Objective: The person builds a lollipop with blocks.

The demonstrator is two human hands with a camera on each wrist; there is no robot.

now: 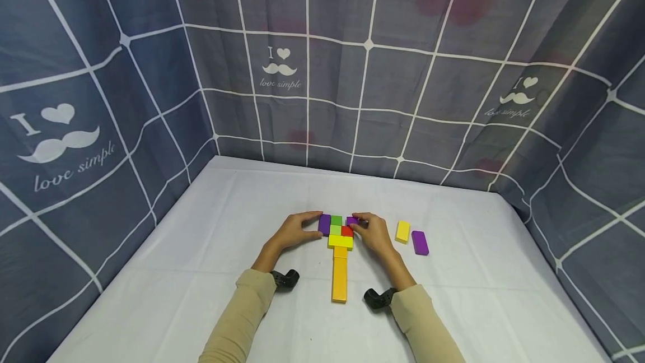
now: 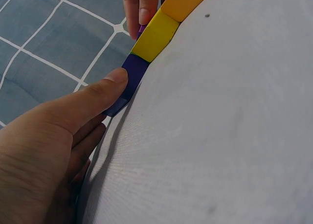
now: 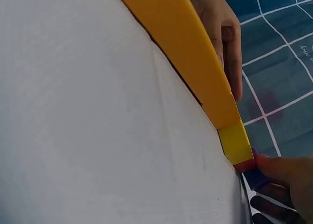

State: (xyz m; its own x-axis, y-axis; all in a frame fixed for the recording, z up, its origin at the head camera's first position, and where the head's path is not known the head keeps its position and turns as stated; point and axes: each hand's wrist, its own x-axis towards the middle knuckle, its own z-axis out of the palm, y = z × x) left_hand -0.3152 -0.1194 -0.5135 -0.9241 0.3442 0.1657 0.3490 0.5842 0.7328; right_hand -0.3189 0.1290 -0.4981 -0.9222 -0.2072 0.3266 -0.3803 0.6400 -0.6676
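Note:
A flat arrangement of coloured blocks lies on the white table. Its stem is a long orange block [image 1: 340, 279], with a wide yellow block [image 1: 340, 242] across the top. Beyond that sit a light green block [image 1: 335, 230], a green block [image 1: 336, 220] and a red block [image 1: 347, 231]. My left hand [image 1: 294, 231] pinches a purple block [image 1: 325, 225] at the left side, thumb at its near end, as the left wrist view also shows. At the right, my right hand [image 1: 375, 233] pinches another purple block [image 3: 255, 179] beside the red one; fingers partly hide it.
A loose yellow block [image 1: 402, 232] and a loose purple block [image 1: 420, 243] lie right of my right hand. Dark checked curtains [image 1: 332, 71] enclose the back and sides of the table [image 1: 176, 296]. A black wrist device [image 1: 285, 279] sits on each wrist.

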